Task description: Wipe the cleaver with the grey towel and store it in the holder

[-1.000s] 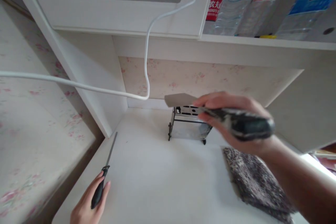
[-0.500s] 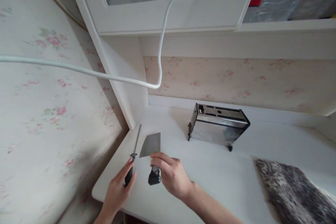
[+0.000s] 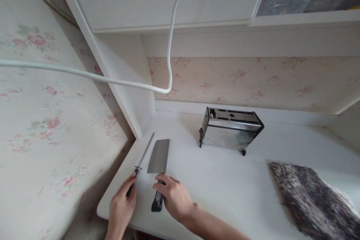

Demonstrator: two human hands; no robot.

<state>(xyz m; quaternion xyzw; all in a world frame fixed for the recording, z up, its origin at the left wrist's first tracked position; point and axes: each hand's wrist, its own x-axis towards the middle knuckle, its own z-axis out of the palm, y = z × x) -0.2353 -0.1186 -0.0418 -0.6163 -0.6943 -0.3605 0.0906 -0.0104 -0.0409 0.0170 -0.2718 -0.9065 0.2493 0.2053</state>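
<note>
My left hand (image 3: 123, 202) is closed around the black handle of a sharpening steel (image 3: 146, 152), whose thin metal rod points away from me and slightly right. Just to its right, a cleaver (image 3: 159, 155) with a broad grey blade lies flat or nearly flat over the white tabletop (image 3: 213, 183). Fingers of my right hand (image 3: 176, 197) curl over the front of the cleaver's black handle, while the butt of that handle sticks out towards me. A narrow gap separates the blade from the rod.
A metal knife block (image 3: 229, 135) with a slotted top stands towards the back. Grey patterned fluffy cloth (image 3: 312, 198) lies at the right. A white cable (image 3: 126, 82) crosses in front of the wall cabinet (image 3: 168, 11). Flowered wall (image 3: 42, 120) borders the table's left side.
The cleaver has come down from a tilted position to lie flatter, its handle butt shifting left and nearer me. My left hand has lowered slightly, and the steel leans more to the right.
</note>
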